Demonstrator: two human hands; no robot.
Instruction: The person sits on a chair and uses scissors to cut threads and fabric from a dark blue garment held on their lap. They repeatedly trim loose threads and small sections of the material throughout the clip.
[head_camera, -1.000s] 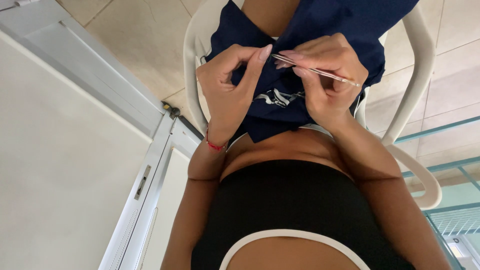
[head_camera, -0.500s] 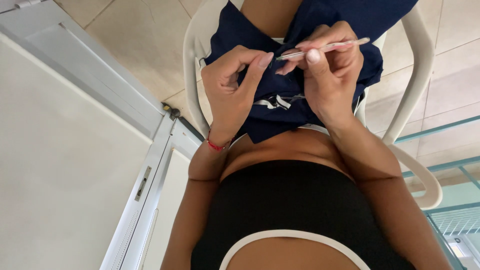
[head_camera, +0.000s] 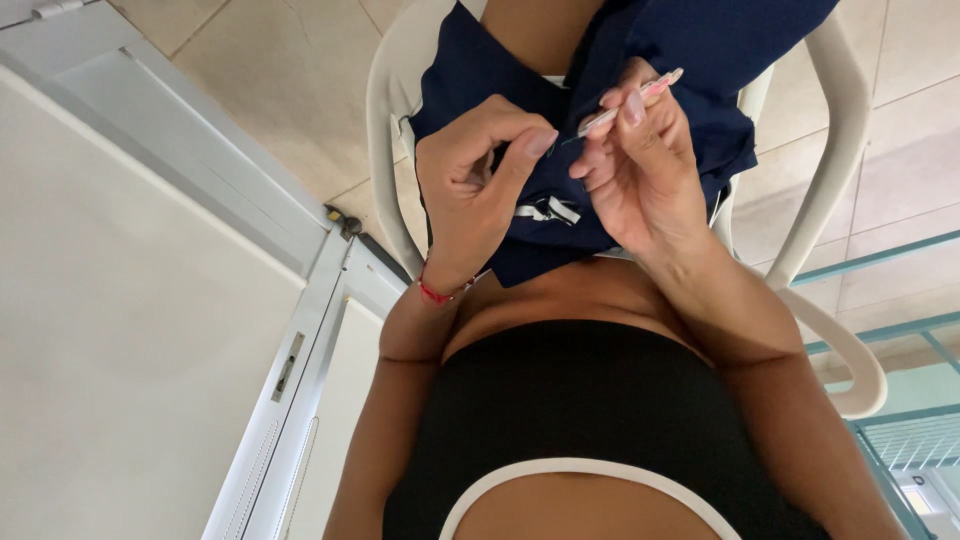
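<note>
Two hands on navy cloth (head_camera: 690, 60): left hand (head_camera: 475, 185) pinching it, right hand (head_camera: 640, 170) gripping a thin tool (head_camera: 625, 105), tip hidden.

Single head-worn view, facing steeply down, close above lap

A white plastic chair (head_camera: 845, 150) stands on a floor (head_camera: 270, 70) of pale beige tiles and carries the seated person. Across the person's lap, over the seat, lies a dark blue cloth (head_camera: 720, 60) (with a small white mark near its near edge).
</note>
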